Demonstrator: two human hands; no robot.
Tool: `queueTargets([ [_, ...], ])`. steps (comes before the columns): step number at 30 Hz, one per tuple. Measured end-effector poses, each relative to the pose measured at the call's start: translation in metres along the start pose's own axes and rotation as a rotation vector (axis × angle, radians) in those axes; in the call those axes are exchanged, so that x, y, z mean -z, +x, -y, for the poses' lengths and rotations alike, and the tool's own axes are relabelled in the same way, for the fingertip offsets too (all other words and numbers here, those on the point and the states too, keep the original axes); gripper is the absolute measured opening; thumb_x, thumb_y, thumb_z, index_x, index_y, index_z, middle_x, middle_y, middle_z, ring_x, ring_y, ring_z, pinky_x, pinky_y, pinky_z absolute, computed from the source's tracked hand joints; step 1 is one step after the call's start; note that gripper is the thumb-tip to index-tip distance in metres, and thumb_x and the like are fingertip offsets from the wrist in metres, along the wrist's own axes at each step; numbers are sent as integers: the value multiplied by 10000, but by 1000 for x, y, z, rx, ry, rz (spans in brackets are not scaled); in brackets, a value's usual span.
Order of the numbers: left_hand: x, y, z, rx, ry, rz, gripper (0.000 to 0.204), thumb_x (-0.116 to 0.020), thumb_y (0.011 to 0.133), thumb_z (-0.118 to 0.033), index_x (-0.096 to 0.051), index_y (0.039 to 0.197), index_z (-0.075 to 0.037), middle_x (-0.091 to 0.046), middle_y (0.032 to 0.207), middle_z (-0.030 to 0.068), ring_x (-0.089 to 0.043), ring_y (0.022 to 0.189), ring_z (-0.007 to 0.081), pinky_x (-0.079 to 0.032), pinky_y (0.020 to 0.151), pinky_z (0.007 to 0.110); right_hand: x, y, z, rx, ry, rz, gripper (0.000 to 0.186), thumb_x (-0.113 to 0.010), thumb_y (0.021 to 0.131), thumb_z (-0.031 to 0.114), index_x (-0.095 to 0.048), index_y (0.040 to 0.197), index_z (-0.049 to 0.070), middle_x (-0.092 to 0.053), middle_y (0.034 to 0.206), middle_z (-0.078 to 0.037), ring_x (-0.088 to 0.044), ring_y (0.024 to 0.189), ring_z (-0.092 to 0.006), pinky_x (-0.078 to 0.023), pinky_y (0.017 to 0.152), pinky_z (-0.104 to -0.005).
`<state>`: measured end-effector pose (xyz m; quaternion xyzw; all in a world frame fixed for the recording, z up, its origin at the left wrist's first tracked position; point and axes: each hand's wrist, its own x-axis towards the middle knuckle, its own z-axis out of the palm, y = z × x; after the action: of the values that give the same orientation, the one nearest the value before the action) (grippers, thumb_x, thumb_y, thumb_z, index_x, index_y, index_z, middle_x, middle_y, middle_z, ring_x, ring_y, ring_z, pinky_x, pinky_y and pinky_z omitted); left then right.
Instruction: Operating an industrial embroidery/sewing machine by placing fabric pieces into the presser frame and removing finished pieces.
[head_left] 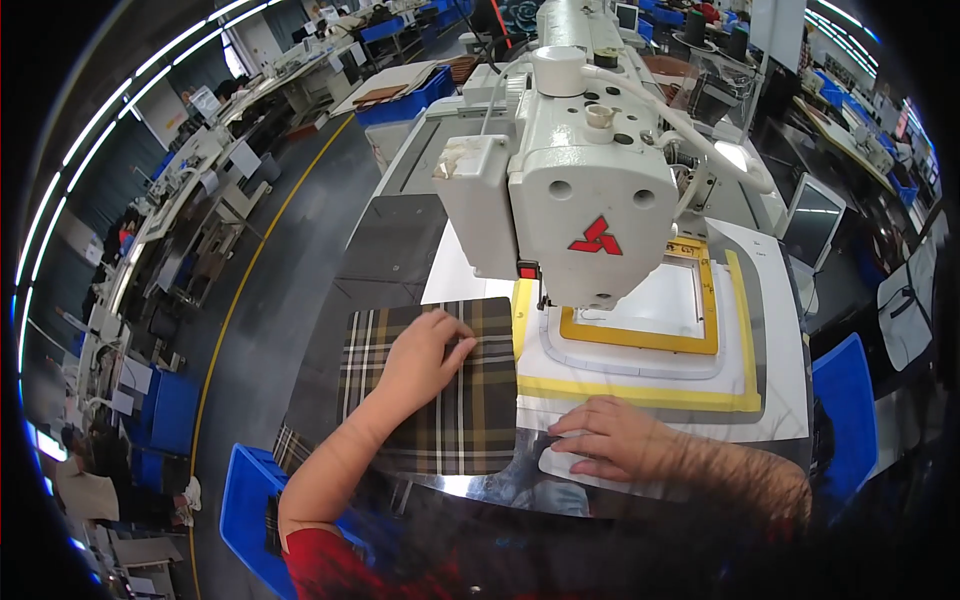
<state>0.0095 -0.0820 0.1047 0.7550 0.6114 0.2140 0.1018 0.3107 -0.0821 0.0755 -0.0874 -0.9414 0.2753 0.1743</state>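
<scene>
My left hand (pixel 430 355) rests on a dark plaid fabric piece (pixel 410 445) left of the machine's head, its fingers loosely bent and a little apart. My right hand (pixel 605 440) is open, fingers spread, at the lower edge of a white template board (pixel 785 390) with yellow tape borders. On that board, a yellow rectangular frame (pixel 712 320) lies under the white sewing machine head (pixel 590 230), whose needle area is partly hidden.
A blue bin (pixel 235 500) stands at my left, another (pixel 850 410) at my right. A monitor (pixel 815 220) is at the right. Beyond the left aisle (pixel 255 300) are rows of worktables and a seated person (pixel 95 470). Another blue bin (pixel 405 108) is behind the machine.
</scene>
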Motion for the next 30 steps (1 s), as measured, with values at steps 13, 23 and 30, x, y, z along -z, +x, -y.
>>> queueTargets([
  [13, -7, 103, 45, 90, -433, 339, 475, -775, 760, -219, -610, 1140, 13, -670, 1044, 142, -624, 968, 210, -489, 862, 315, -12, 83, -43, 159, -710, -16, 360, -508, 864, 139, -575, 1198, 19, -567, 1260, -128, -523, 1198, -280, -408, 1009, -370],
  [23, -49, 128, 17, -252, 25, 102, 430, -744, 782, -269, -624, 1151, -84, -661, 1100, 125, -613, 1022, 301, -484, 891, 376, -2, 35, -42, -57, -701, 18, 429, -486, 849, 143, -527, 1235, -40, -530, 1316, -169, -527, 1203, -292, -408, 1020, -354],
  [30, 4, 117, 30, -309, -3, 355, 454, -773, 745, -292, -646, 1113, -57, -678, 1018, 113, -634, 911, 256, -508, 828, 346, 22, -24, -31, -180, -782, -15, 416, -517, 811, 132, -562, 1185, -45, -569, 1246, -162, -547, 1166, -274, -427, 991, -356],
])
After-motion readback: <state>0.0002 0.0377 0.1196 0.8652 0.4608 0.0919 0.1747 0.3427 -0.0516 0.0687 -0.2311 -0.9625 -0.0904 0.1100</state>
